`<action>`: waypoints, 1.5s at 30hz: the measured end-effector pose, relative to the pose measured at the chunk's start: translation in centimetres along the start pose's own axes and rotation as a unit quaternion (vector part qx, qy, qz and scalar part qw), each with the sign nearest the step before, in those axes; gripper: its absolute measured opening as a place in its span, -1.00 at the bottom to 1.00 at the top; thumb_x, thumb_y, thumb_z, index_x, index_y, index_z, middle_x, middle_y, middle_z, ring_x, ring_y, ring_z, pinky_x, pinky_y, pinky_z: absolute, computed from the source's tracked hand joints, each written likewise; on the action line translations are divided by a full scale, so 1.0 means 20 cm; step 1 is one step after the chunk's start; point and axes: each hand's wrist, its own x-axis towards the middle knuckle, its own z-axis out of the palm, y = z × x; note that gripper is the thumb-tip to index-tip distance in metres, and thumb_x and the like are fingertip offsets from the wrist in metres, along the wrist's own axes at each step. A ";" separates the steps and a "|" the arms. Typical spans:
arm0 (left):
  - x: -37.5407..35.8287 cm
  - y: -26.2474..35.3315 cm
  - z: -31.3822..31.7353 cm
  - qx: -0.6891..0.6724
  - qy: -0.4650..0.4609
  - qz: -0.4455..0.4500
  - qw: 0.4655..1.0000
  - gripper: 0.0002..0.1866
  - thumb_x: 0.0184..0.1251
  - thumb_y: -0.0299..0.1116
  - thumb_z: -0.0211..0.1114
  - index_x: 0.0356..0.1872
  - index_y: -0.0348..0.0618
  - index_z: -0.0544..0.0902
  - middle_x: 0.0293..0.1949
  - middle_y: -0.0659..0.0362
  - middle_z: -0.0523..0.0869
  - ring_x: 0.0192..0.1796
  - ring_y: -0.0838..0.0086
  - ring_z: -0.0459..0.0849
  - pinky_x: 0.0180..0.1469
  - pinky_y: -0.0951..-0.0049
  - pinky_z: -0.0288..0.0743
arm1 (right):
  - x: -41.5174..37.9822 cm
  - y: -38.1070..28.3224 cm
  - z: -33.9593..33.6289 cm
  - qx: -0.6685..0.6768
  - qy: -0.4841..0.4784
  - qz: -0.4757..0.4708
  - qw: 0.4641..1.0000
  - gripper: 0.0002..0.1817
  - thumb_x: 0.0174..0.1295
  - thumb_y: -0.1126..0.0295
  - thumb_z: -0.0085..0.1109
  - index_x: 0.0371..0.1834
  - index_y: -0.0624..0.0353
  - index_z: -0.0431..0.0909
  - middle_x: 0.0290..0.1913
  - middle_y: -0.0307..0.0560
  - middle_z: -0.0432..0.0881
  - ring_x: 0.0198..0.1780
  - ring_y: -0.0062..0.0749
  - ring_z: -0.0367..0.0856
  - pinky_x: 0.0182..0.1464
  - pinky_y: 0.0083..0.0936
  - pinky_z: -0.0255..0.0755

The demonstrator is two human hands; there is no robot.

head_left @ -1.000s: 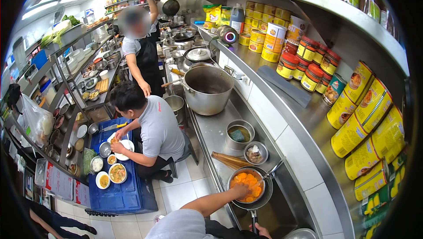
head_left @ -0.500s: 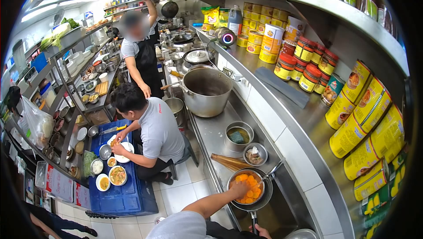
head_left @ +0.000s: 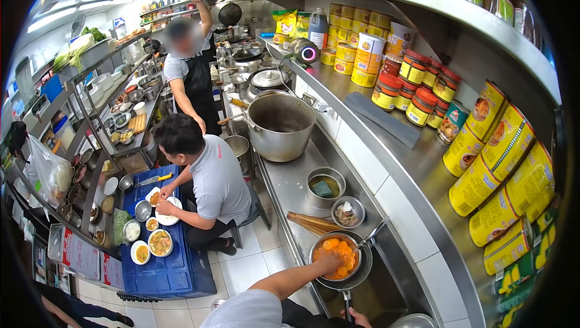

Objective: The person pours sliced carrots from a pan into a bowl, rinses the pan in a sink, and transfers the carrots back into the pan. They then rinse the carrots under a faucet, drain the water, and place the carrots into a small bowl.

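Note:
My left hand (head_left: 327, 264) reaches into a metal bowl of orange carrot slices (head_left: 344, 255); its fingertips are hidden among the slices. The bowl (head_left: 313, 244) rests in or over a dark pan (head_left: 368, 267) above the sink (head_left: 385, 285). Near the bottom edge, my right hand (head_left: 359, 318) is closed round the pan's handle (head_left: 347, 299). A metal ladle or spoon (head_left: 376, 231) leans at the bowl's upper right. Just beyond are wooden sticks (head_left: 311, 223), a small bowl of pale pieces (head_left: 348, 212) and a pot with a green pad (head_left: 325, 188).
A large pot (head_left: 281, 127) stands farther up the steel counter (head_left: 272, 178). At left, a seated co-worker (head_left: 217, 171) handles food at a blue table (head_left: 145, 276); another person (head_left: 196, 80) stands behind. A shelf (head_left: 386, 140) of cans and jars runs along the right.
The view has shifted slightly. My left hand remains in the carrot slices, some of which lie differently, and my right hand stays at the handle.

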 end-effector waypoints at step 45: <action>0.04 -0.09 0.00 -0.056 -0.091 0.022 0.994 -0.43 0.28 -0.21 0.23 0.37 0.41 0.46 0.49 0.15 0.27 0.53 0.12 0.19 0.37 -0.37 0.10 | 0.18 0.04 -0.13 -0.087 -0.013 -0.004 0.996 -0.59 0.45 0.04 0.04 0.00 0.19 0.60 -0.34 -0.14 0.64 -0.31 -0.45 0.62 -0.17 -0.49 0.52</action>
